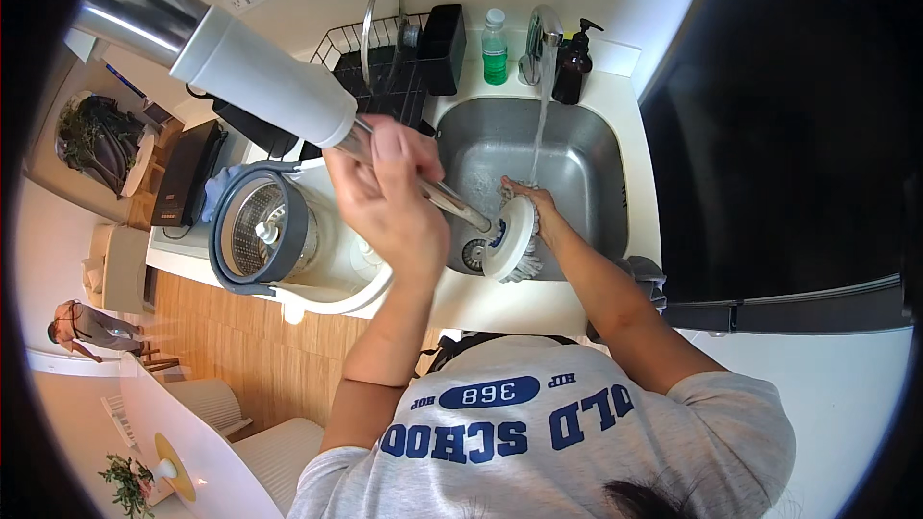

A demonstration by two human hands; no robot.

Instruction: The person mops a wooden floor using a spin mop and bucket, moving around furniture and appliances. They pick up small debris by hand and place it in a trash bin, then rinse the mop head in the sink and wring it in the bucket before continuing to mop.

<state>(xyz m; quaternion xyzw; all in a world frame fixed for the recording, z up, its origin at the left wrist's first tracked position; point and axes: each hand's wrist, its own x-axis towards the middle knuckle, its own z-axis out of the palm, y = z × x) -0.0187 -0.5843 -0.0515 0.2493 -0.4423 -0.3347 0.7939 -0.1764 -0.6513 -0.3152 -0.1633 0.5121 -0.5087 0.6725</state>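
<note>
My left hand (393,194) is closed around the metal pole of a spin mop (459,209), whose thick white and chrome handle rises to the upper left. The round white mop head (510,238) with its grey-white strands tilts over the front of the steel sink (469,137), near the drain. My right hand (537,205) is at the strands on the far side of the head; its fingers are partly hidden among them. Water (543,122) runs from the faucet (546,25) into the sink close to my right hand.
Left of the sink stands a mop bucket (339,295) with a perforated spin basket (252,245). Behind are a wire dish rack (339,43), a bottle of green liquid (495,50) and a dark pump bottle (573,68). A person (83,328) is far off at left.
</note>
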